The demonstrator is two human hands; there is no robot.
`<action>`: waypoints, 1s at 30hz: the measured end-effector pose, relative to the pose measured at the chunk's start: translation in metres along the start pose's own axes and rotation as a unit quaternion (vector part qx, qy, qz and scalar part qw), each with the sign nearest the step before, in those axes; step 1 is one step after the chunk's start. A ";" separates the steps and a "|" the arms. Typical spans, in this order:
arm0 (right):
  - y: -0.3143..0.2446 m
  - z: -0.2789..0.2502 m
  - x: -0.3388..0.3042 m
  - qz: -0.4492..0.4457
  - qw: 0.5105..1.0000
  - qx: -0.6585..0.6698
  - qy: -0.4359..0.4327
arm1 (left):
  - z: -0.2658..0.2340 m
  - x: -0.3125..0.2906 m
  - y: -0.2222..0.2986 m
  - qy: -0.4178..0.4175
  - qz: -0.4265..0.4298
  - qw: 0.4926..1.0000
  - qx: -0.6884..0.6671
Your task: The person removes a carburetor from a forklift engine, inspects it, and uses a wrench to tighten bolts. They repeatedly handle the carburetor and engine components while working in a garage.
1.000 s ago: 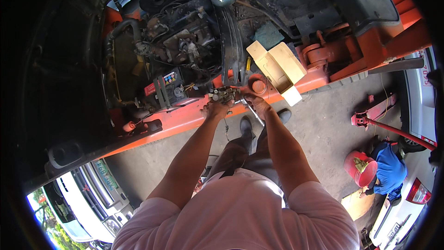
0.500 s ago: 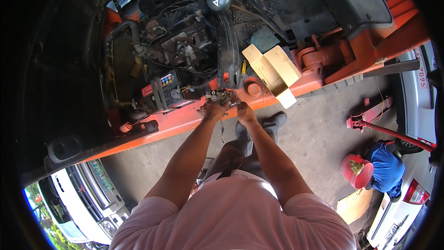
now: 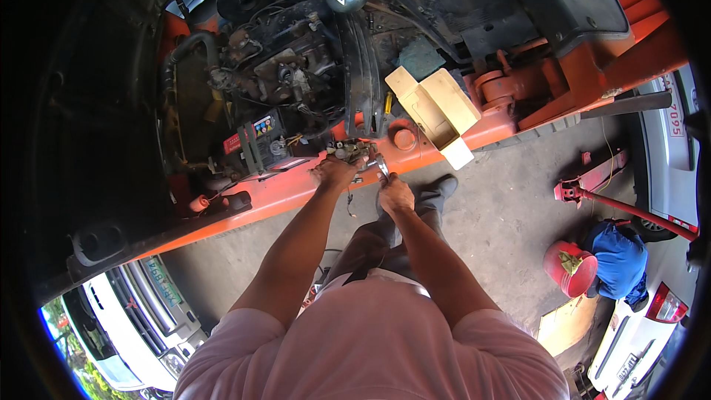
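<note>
A grimy metal carburetor [image 3: 345,150], with a thin wire dangling from it, rests at the orange edge of the engine bay. My left hand [image 3: 337,171] is closed around its near side, holding it steady. In my right hand [image 3: 396,194] is a shiny metal hand tool, which looks like pliers [image 3: 382,166]. Its far end meets or lies very close to the right side of the carburetor; I cannot tell whether it grips anything there. My fingers cover part of both the carburetor and the tool's handles.
The greasy engine [image 3: 285,74] lies beyond my hands, with a battery [image 3: 259,137] to the left. An open cardboard box [image 3: 437,115] sits right of an orange cap [image 3: 404,139]. A yellow-handled tool [image 3: 389,102] lies nearby. On the floor are a red jack [image 3: 592,181] and bucket [image 3: 570,268], beside a blue-clothed person [image 3: 621,265].
My right hand has drawn back from the carburetor, toward me, and the shiny tool now shows beyond its fingers. My left hand keeps its hold. The view has shifted slightly.
</note>
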State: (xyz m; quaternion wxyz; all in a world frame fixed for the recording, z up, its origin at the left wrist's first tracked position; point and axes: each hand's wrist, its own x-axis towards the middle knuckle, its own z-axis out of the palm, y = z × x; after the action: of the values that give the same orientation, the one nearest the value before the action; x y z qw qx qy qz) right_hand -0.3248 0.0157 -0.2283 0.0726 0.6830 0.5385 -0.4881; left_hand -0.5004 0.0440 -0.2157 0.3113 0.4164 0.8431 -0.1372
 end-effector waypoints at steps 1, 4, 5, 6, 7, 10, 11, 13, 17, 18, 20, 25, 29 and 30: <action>0.003 -0.002 0.003 -0.004 1.000 -0.018 -0.001 | -0.002 0.003 0.000 -0.006 -0.007 1.000 0.012; 0.013 0.000 0.015 -0.050 0.998 -0.034 -0.004 | -0.006 0.005 -0.001 -0.019 -0.011 1.000 0.009; 0.017 0.002 0.020 -0.063 0.997 -0.043 -0.005 | -0.007 0.004 -0.001 -0.018 -0.008 1.000 0.020; 0.018 0.005 0.027 -0.087 0.995 -0.038 0.021 | -0.007 0.004 -0.001 0.007 0.018 1.000 0.011; 0.020 0.009 0.031 -0.109 0.992 -0.034 0.043 | -0.007 0.002 0.000 0.004 0.016 1.000 0.022; 0.019 0.021 0.040 -0.127 0.991 0.002 0.049 | -0.008 -0.005 0.000 -0.027 0.023 0.999 -0.020; 0.016 0.022 0.043 -0.114 0.992 0.025 0.038 | -0.008 -0.006 0.000 -0.023 0.013 1.000 -0.012; 0.010 0.017 0.047 -0.107 0.993 0.038 0.022 | -0.009 -0.007 0.000 -0.017 0.009 1.000 -0.010; 0.000 -0.012 0.054 -0.009 0.959 0.215 -0.186 | -0.007 -0.004 -0.002 -0.028 0.034 0.999 -0.032; -0.001 -0.021 0.058 0.045 0.906 0.309 -0.285 | -0.006 -0.003 -0.003 -0.028 0.033 0.999 -0.034; 0.000 -0.029 0.065 0.044 0.899 0.312 -0.303 | -0.001 -0.003 0.000 0.002 0.010 1.000 -0.007; 0.018 -0.005 0.087 -0.105 0.951 0.187 -0.221 | -0.008 -0.002 0.004 -0.027 -0.008 1.000 0.001; 0.037 0.030 0.094 -0.236 0.971 0.000 0.033 | -0.013 -0.008 0.007 -0.042 -0.013 0.999 -0.016; 0.037 0.033 0.094 -0.240 0.967 -0.032 0.080 | -0.014 -0.009 0.006 -0.044 -0.011 0.999 -0.020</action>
State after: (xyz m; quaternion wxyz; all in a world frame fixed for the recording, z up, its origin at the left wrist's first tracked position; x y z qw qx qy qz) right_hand -0.3195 0.0425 -0.3316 -0.0679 0.5680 0.7058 -0.4179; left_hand -0.4973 0.0489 -0.1988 0.3551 0.3940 0.8358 -0.1417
